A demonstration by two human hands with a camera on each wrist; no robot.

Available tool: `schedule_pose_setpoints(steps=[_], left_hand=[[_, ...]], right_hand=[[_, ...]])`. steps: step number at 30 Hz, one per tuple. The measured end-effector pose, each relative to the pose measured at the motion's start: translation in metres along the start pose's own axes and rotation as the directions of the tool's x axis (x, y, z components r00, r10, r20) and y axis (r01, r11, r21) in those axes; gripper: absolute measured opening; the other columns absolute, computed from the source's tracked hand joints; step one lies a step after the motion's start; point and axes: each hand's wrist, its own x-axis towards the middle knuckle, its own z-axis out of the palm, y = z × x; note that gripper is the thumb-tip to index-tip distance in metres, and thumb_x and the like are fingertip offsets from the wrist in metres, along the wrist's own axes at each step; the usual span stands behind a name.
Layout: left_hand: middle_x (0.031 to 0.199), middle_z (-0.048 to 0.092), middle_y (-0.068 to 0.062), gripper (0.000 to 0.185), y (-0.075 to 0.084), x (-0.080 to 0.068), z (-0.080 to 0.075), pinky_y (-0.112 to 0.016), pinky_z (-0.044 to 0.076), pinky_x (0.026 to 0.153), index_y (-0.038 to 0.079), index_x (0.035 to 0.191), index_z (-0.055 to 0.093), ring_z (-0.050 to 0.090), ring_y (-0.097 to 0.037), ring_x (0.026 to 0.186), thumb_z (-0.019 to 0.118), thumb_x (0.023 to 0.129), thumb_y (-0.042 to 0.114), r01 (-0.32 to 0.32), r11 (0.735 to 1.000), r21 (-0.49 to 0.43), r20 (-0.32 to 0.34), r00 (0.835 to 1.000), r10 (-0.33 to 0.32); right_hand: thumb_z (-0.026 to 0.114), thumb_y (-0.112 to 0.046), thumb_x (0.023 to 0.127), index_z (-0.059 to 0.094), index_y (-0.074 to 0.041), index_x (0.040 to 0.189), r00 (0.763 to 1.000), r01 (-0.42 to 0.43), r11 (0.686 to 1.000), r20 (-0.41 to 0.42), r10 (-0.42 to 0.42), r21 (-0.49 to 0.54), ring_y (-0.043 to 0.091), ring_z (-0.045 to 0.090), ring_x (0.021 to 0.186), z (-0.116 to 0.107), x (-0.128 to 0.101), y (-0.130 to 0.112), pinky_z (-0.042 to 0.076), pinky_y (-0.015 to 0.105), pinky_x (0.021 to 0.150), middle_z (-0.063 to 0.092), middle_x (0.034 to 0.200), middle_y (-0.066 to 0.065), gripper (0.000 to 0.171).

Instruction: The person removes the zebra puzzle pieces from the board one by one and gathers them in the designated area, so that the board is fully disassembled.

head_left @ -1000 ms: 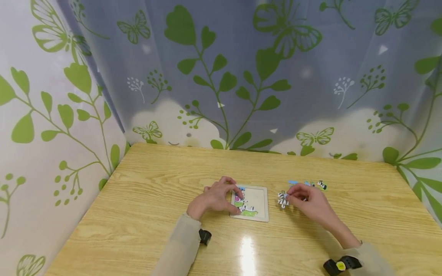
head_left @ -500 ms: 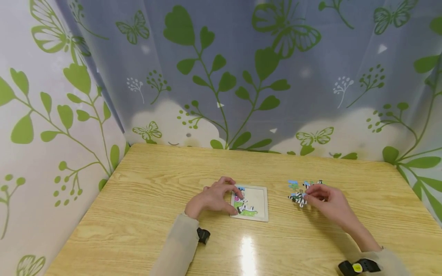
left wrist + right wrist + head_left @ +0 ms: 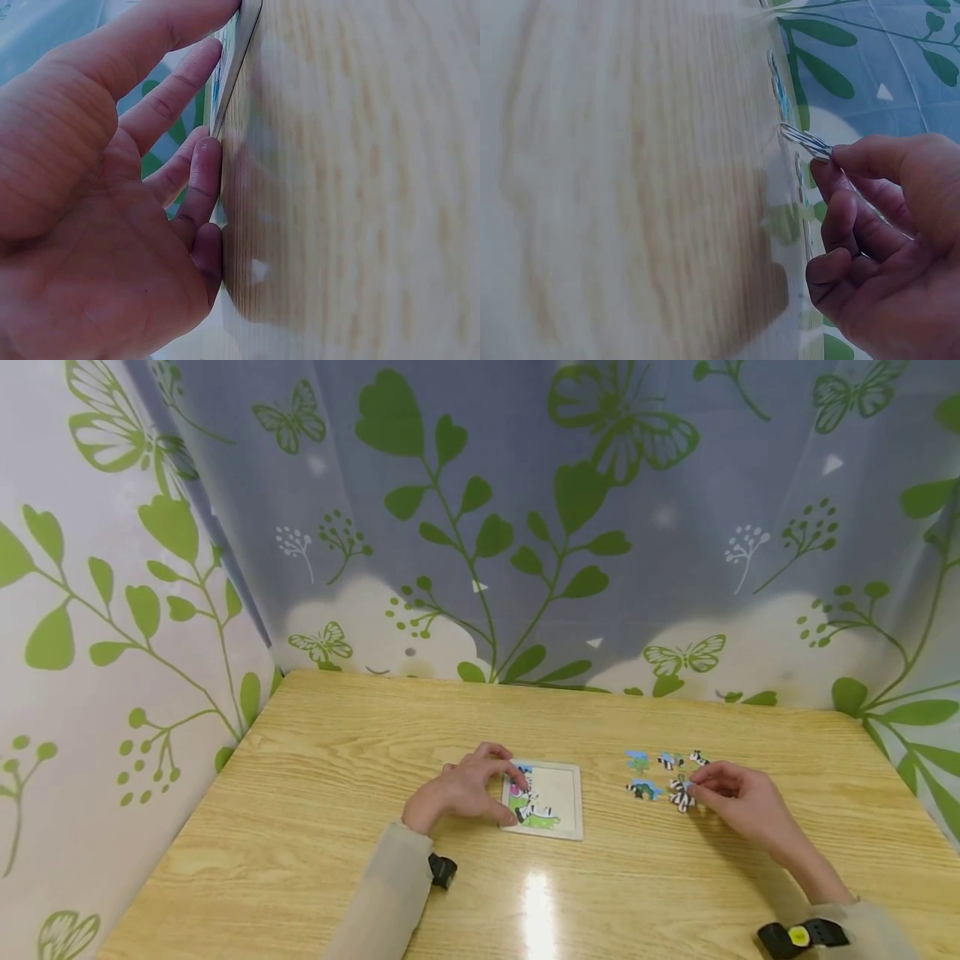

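My right hand (image 3: 753, 802) pinches a black-and-white striped jigsaw piece (image 3: 681, 795) between thumb and finger. In the right wrist view that jigsaw piece (image 3: 807, 142) tilts up from the tabletop, one end low beside the other pieces. My left hand (image 3: 468, 789) rests at the left side of a square puzzle tray (image 3: 577, 806), thumb near its lower left corner and fingertips over its left part. Joined pieces with a zebra picture (image 3: 538, 817) fill the tray's left and lower area. In the left wrist view the hand's (image 3: 112, 225) fingers reach to the tray's edge, fairly straight.
Several loose jigsaw pieces lie right of the tray: a blue-green piece (image 3: 637, 762), a striped blue piece (image 3: 642, 790), and others behind the right hand. The wooden table (image 3: 337, 860) meets a leaf-patterned curtain (image 3: 480, 527) at the back.
My right hand has moved right, away from the tray, carrying the striped jigsaw piece over among the loose pieces. The left hand and the tray have stayed in place.
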Motion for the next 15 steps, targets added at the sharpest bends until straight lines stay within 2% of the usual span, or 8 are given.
schedule_pose_setpoints(steps=[9, 15], left_hand=[[0.145, 0.032, 0.003, 0.035, -0.0014, 0.0013, 0.0006, -0.067, 0.017, 0.102, 0.038, 0.103, 0.063, 0.032, -0.027, 0.133, 0.08, 0.072, 0.033, 0.003, 1.0, 0.023, 0.0, 1.0, -0.003], [0.145, 0.031, 0.004, 0.035, -0.0012, 0.0006, 0.0003, -0.068, 0.015, 0.102, 0.037, 0.103, 0.063, 0.032, -0.027, 0.134, 0.08, 0.073, 0.033, 0.002, 1.0, 0.022, 0.006, 1.0, -0.002]], right_hand=[[0.062, -0.036, 0.091, 0.064, -0.011, 0.101, 1.0, -0.002, 0.998, 0.004, 0.002, -0.063, 0.006, 0.062, 0.074, 0.0004, 0.0083, 0.0041, 0.048, 0.026, 0.057, 0.07, 0.092, 0.007, 0.027], [0.061, -0.035, 0.092, 0.064, -0.009, 0.102, 1.0, -0.014, 0.997, 0.012, 0.015, -0.075, 0.008, 0.06, 0.072, 0.0017, 0.0106, 0.0035, 0.048, 0.026, 0.056, 0.068, 0.092, 0.008, 0.029]])
